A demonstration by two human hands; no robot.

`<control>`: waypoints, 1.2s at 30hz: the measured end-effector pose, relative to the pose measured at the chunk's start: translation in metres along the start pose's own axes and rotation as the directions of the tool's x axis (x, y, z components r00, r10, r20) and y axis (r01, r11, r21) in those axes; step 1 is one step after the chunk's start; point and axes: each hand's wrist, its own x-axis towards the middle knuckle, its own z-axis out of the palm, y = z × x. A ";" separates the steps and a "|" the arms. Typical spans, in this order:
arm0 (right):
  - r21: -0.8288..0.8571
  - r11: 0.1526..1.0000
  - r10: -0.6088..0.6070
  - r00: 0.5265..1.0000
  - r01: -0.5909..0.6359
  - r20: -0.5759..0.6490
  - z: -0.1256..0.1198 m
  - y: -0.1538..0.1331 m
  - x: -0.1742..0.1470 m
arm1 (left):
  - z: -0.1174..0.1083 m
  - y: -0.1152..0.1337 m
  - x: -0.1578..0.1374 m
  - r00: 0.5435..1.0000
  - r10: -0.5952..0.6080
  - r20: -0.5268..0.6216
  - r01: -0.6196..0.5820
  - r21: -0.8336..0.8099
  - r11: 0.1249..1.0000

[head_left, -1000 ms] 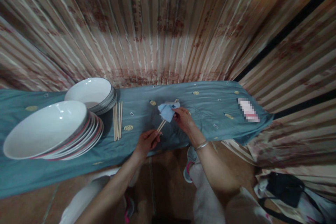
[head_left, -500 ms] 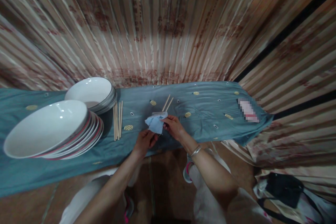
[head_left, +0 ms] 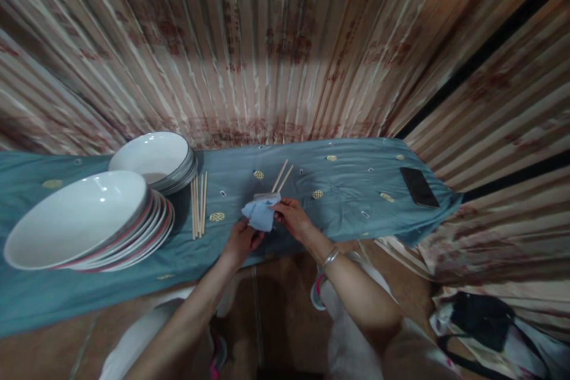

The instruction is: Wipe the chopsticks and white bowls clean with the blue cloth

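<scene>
A light blue cloth (head_left: 259, 215) is bunched between my hands over the front half of the table. Out of its far side stick two wooden chopsticks (head_left: 282, 177), slanting away to the right; the cloth hides their middle. My left hand (head_left: 241, 242) is closed around their near end, under the cloth's lower left edge, its fingertips partly covered. From the right, my right hand (head_left: 291, 217), with a silver bracelet at the wrist, pinches the cloth. Left of them, several more chopsticks (head_left: 199, 205) lie side by side on the tablecloth.
White plates with red rims (head_left: 75, 219) are stacked at the left of the blue-green tablecloth (head_left: 342, 187), with white bowls (head_left: 151, 154) stacked behind. A dark phone (head_left: 419, 186) lies at the right end. Pleated curtains (head_left: 267, 41) hang behind; a bag (head_left: 483, 320) sits lower right.
The cloth and both hands have shifted slightly left and toward me. A little more of the two chopsticks shows beyond the cloth.
</scene>
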 end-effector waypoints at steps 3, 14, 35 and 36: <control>0.025 0.999 -0.023 1.000 0.024 -0.017 -0.004 -0.008 0.001 | 0.000 0.002 -0.002 0.996 0.019 0.083 -0.020 0.014 1.000; 0.086 0.982 -0.149 0.972 0.166 -0.180 -0.033 -0.055 0.013 | 0.001 0.001 -0.012 0.990 -0.059 0.130 0.051 0.062 0.997; 0.071 0.991 -0.104 0.986 0.113 -0.130 -0.026 -0.041 0.012 | -0.002 0.001 -0.009 0.996 -0.056 0.071 0.059 -0.041 0.997; 0.067 0.992 -0.097 0.988 0.106 -0.121 -0.023 -0.039 0.012 | -0.003 0.000 -0.008 0.996 -0.051 0.069 0.054 -0.043 0.998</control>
